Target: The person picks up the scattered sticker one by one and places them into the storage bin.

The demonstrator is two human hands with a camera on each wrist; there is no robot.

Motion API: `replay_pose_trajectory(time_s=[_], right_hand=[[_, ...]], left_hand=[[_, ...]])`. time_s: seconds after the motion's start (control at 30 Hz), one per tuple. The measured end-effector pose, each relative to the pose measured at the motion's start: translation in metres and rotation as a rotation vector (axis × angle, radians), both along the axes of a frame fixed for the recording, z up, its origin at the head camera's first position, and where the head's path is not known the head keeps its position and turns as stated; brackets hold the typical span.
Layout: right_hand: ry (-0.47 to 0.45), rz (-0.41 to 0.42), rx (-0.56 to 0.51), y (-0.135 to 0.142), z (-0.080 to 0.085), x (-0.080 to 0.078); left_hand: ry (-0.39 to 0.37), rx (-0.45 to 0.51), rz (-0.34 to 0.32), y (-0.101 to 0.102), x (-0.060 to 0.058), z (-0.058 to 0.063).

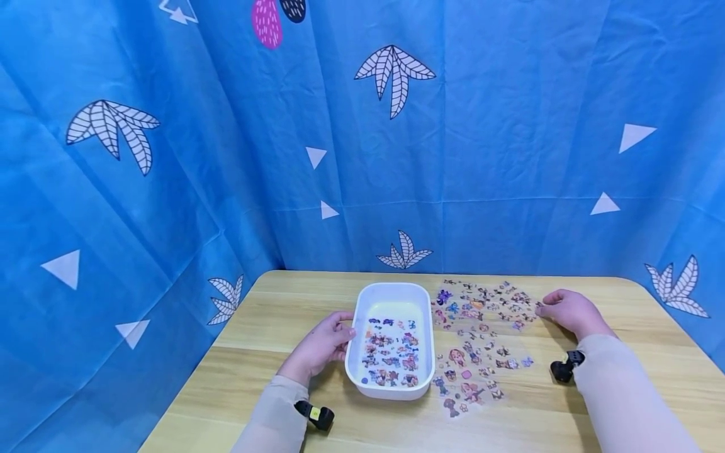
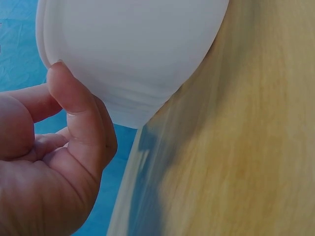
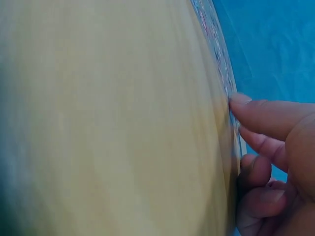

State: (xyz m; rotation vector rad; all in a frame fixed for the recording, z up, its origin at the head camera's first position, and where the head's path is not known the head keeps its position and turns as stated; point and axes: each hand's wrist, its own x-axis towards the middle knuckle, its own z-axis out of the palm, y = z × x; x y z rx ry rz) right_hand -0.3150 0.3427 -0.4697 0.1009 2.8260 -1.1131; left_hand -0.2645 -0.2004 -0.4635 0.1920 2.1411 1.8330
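My left hand (image 1: 321, 346) holds the left rim of a white plastic tray (image 1: 391, 394), thumb over the edge. In the left wrist view the thumb lies at the lip of the tray (image 2: 133, 49), the other fingers bent behind it. Inside the tray lie several colourful cartoon stickers (image 1: 391, 362). To the right, my right hand (image 1: 574, 311) pinches the right edge of a clear sticker sheet (image 1: 481, 303) between thumb and index finger. The right wrist view shows this sheet (image 3: 216, 44) edge-on, with the remaining fingers curled below.
Nearer the front, another clear sticker sheet (image 1: 467, 377) lies just right of the tray. All of it is on a light wooden table (image 1: 272, 314). A blue patterned curtain (image 1: 493, 157) hangs behind and at the sides. Each wrist wears a small black camera (image 1: 321, 416).
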Motion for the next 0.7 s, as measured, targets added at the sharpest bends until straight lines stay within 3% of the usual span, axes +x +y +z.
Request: replay_pose_trajectory(time_s=[0.7], right_hand=[[-0.026, -0.059, -0.017, -0.0024, 0.002, 0.0067]], left_hand=[[0.015, 0.002, 0.009, 0.0018, 0.0013, 0.0012]])
